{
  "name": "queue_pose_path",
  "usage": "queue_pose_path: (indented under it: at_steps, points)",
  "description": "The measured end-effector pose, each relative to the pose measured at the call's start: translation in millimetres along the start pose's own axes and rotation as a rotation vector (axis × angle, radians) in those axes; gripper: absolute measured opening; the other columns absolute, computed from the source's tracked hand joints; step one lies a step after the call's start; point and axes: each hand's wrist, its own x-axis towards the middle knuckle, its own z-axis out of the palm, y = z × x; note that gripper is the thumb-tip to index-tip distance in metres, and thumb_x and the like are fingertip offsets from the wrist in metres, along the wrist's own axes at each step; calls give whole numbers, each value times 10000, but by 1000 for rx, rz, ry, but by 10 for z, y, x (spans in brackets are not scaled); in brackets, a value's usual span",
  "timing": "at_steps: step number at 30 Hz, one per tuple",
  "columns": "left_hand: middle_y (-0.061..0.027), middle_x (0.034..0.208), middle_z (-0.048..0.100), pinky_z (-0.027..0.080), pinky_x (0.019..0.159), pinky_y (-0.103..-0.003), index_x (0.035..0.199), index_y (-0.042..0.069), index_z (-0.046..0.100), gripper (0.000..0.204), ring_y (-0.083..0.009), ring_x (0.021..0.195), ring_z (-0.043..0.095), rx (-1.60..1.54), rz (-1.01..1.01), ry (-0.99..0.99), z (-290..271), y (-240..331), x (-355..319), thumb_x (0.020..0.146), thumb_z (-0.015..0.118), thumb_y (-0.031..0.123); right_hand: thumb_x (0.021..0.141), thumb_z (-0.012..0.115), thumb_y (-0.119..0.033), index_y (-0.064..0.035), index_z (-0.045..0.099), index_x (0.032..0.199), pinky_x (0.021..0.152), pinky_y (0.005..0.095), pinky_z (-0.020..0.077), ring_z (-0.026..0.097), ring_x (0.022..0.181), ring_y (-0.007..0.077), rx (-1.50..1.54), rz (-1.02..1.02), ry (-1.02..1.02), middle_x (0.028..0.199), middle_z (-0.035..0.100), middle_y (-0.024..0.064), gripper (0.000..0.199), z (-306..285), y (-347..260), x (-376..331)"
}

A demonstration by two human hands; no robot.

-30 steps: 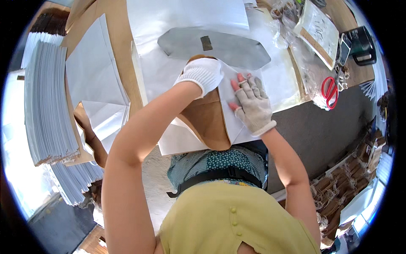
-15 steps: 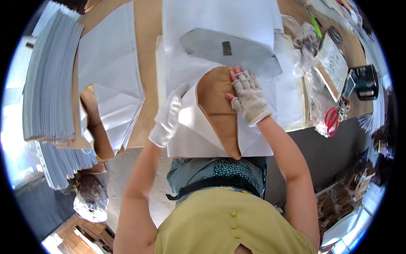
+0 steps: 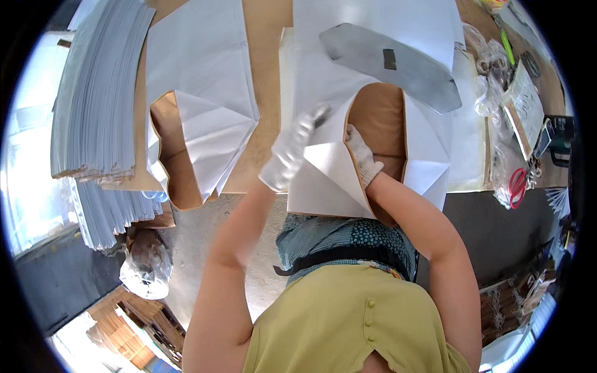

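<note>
A white paper bag [image 3: 326,186] with a brown lining lies before me at the table's front edge, its mouth spread wide. My right hand [image 3: 362,155], in a pale fingerless glove, reaches into that mouth against the left inner wall; its fingers are hidden. Along the bag's left side is my left hand [image 3: 289,149] in a white glove, blurred, its fingers stretched out toward the far side. Just beyond the bag's mouth, a grey flat plate with pointed ends [image 3: 410,71] and a dark patch rests on white paper.
Another white bag [image 3: 205,105] with an opened brown mouth lies to the left. Farther left rises a tall stack of folded paper [image 3: 102,99]. On the right are red-handled scissors [image 3: 517,188], clear plastic wrap [image 3: 494,62], a white board [image 3: 523,109] and a dark green container [image 3: 561,140].
My right hand has gone from lying on the brown flap to inside the bag, and the mouth has opened wider. My left hand stays at the bag's left side. The view has shifted left.
</note>
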Motion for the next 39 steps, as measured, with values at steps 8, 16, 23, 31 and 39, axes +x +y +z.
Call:
queue_pose_path:
  at_steps: [8,16,23,31,39]
  points:
    - [-180,1586,501,292,1265,-497,1561,74,475,645,-477,1496,384,642,112,232,268,-122,-47,1108,385,525,804,671,-114,-86,725,1074,1062,429,472,610,1211,303,-887,-581,127,1158,692,113,277,-766,-761,-317]
    - [-209,1649,408,188,1310,-500,1608,48,392,681,-395,1549,341,999,187,164,369,-194,-5,1067,473,453,704,748,-188,-109,731,1148,1227,503,386,539,1359,339,-905,-653,-71,1330,665,107,452,-1012,46,-1115]
    - [-211,1701,311,134,1324,-486,1628,1,322,778,-364,1597,246,1264,132,151,507,-165,26,1045,497,486,657,748,-238,-95,704,1036,1234,515,388,538,1354,319,-652,-837,-372,1192,670,72,407,-888,-108,-1060]
    - [-246,1719,243,147,1318,-505,1641,-11,281,834,-421,1604,193,1079,215,130,802,-45,489,1028,540,491,676,776,-272,-111,725,1154,1198,524,416,565,1332,342,-665,-824,-197,1303,656,94,507,-1026,47,-850]
    - [-261,1642,386,205,1303,-512,1575,-33,402,840,-430,1540,335,978,247,146,820,-21,91,967,636,499,874,734,-350,-28,519,1528,1258,538,311,401,1509,415,-1034,-330,262,1637,437,185,760,-1387,61,-800]
